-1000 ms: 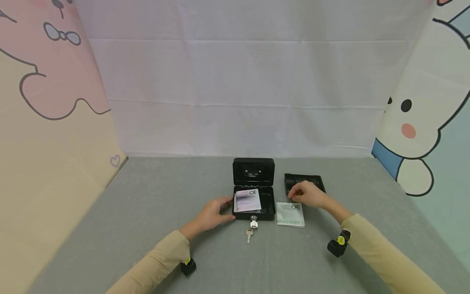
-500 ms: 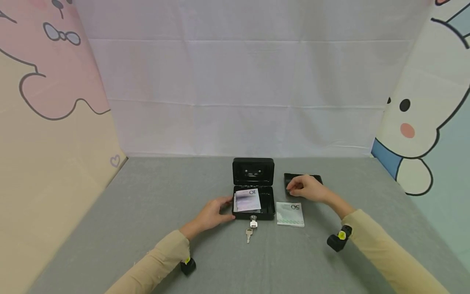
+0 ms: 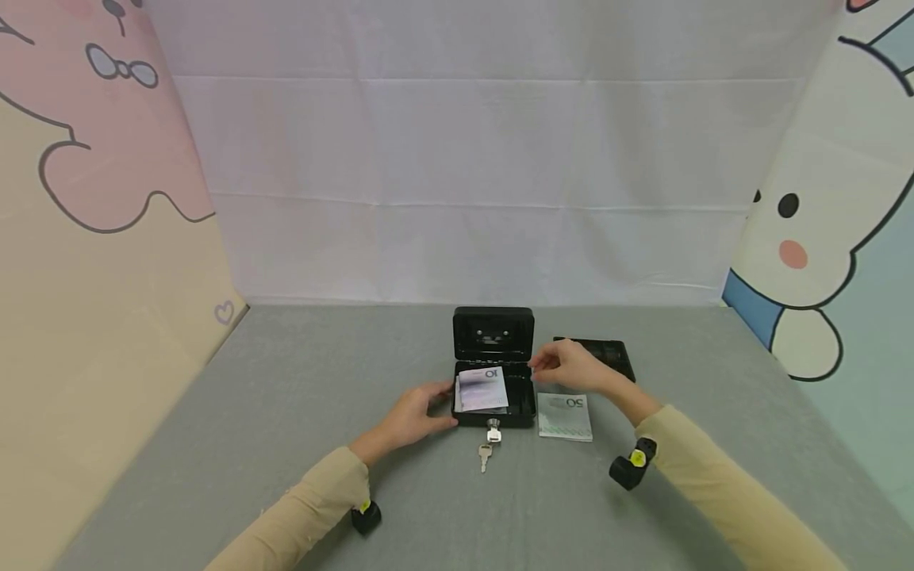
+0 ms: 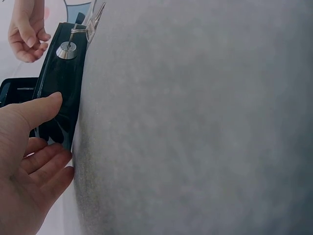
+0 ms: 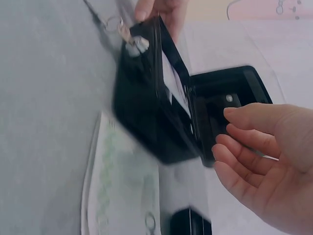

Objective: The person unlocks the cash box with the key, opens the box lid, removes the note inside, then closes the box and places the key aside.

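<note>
A black cash box point(image 3: 529, 396) stands with its lid point(image 3: 493, 333) raised; purple banknotes point(image 3: 482, 388) marked 10 lie in its left part. My left hand point(image 3: 408, 418) holds the box at its front left corner, thumb on the front face and fingers along the side. Just right of the box, my right hand point(image 3: 571, 368) hovers near the hinge side, its fingers point(image 5: 239, 161) loosely bent and nothing visible between them. Behind that hand lies a black wallet point(image 3: 610, 353), partly hidden by it. Green banknotes point(image 3: 564, 417) marked 50 lie beside the box.
One key sits in the box's front lock point(image 4: 67, 50), and a second key point(image 3: 485, 456) hangs from it over the grey tabletop point(image 3: 321, 357). A white cloth backdrop point(image 3: 464, 159) closes off the back, with printed panels at both sides.
My right hand has moved left from the wallet to the right edge of the cash box, uncovering more of the wallet. The left hand stays on the box.
</note>
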Demonstrator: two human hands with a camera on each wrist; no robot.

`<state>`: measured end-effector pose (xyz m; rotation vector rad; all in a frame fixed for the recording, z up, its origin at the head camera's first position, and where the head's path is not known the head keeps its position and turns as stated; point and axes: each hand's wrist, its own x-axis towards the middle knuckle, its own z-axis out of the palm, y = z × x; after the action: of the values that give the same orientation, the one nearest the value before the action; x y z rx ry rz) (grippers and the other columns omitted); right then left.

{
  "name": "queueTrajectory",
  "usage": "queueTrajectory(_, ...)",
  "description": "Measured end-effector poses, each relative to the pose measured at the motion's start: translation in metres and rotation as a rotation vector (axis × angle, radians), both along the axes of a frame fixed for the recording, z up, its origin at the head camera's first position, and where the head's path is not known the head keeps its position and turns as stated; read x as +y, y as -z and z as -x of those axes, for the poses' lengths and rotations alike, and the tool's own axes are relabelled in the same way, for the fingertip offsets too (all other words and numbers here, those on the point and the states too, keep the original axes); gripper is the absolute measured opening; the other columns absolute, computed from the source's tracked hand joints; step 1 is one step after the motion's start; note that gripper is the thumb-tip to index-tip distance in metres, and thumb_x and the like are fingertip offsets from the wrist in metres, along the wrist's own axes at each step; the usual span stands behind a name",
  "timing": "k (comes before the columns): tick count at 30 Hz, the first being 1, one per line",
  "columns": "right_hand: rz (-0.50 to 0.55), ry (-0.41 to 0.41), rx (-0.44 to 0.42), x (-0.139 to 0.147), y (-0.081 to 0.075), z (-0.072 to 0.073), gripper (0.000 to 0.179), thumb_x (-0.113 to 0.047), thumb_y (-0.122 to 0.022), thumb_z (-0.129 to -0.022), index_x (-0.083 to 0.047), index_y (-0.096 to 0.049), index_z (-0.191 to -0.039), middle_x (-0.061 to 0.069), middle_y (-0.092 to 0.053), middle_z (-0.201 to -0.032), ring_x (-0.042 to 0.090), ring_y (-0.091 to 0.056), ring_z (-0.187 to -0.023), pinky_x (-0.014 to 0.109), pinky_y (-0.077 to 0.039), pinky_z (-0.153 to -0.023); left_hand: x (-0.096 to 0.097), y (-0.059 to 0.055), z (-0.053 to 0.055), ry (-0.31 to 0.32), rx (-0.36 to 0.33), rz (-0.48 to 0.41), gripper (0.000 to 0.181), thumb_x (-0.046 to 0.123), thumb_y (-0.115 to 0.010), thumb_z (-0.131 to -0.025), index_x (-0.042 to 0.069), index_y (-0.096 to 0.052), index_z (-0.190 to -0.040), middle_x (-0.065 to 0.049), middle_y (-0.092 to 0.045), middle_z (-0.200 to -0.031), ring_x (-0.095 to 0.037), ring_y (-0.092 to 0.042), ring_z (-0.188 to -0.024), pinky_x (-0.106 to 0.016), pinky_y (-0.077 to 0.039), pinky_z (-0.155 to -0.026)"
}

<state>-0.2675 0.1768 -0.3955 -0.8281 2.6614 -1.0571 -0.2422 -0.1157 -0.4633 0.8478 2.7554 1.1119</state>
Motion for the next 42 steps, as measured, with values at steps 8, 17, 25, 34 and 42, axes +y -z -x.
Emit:
queueTrajectory(8, 0.028, 0.036, -0.038, -0.027, 0.004, -0.003, 0.028, -0.012, -0.068, -0.079, 0.008, -0.062, -0.098, 0.007, -0.065, -0.083, 0.015, -0.06, -0.073, 0.026, -0.051, -0.063, 0.0, -0.002, -0.001, 0.004, 0.001, -0.006, 0.059, 0.018, -0.072, -0.077, -0.009, -0.049, -0.124, -0.02, -0.055, -0.121, -0.03, -0.054, -0.108, -0.041, -0.046, -0.089)
queueTrajectory(17, -0.006, 0.122, -0.055, -0.046, 0.011, -0.005, 0.028, -0.012, -0.071, -0.076, 0.007, -0.062, -0.095, 0.006, -0.064, -0.079, 0.013, -0.059, -0.068, 0.026, -0.05, -0.06, 0.0, 0.0, -0.001, 0.01, 0.003, -0.014, 0.059, 0.017, -0.072, -0.078, -0.009, -0.048, -0.124, -0.02, -0.054, -0.122, -0.029, -0.054, -0.109, -0.041, -0.046, -0.089)
queueTrajectory(25, -0.059, 0.236, -0.066, -0.056, 0.015, -0.004, 0.029, -0.01, -0.073, -0.072, 0.007, -0.063, -0.093, 0.004, -0.064, -0.072, 0.011, -0.057, -0.058, 0.026, -0.049, -0.056, 0.0, 0.001, 0.0, 0.017, 0.017, -0.04, 0.058, 0.016, -0.073, -0.077, -0.01, -0.049, -0.123, -0.021, -0.055, -0.121, -0.03, -0.055, -0.108, -0.041, -0.047, -0.088)
queueTrajectory(34, -0.05, 0.286, -0.11, -0.061, 0.018, -0.003, 0.034, -0.006, -0.072, -0.071, 0.011, -0.061, -0.099, 0.008, -0.066, -0.072, 0.014, -0.062, -0.056, 0.029, -0.053, -0.058, 0.0, 0.002, 0.0, 0.003, 0.002, -0.023, 0.059, 0.017, -0.072, -0.078, -0.009, -0.048, -0.124, -0.02, -0.054, -0.122, -0.029, -0.054, -0.108, -0.041, -0.046, -0.089)
queueTrajectory(42, 0.054, 0.327, -0.184, -0.065, 0.021, -0.002, 0.029, 0.004, -0.068, -0.07, 0.014, -0.061, -0.095, 0.013, -0.066, -0.074, 0.016, -0.063, -0.055, 0.027, -0.054, -0.053, -0.001, 0.003, 0.0, 0.005, 0.014, -0.025, 0.059, 0.017, -0.073, -0.077, -0.01, -0.049, -0.124, -0.02, -0.055, -0.121, -0.03, -0.055, -0.107, -0.042, -0.047, -0.088)
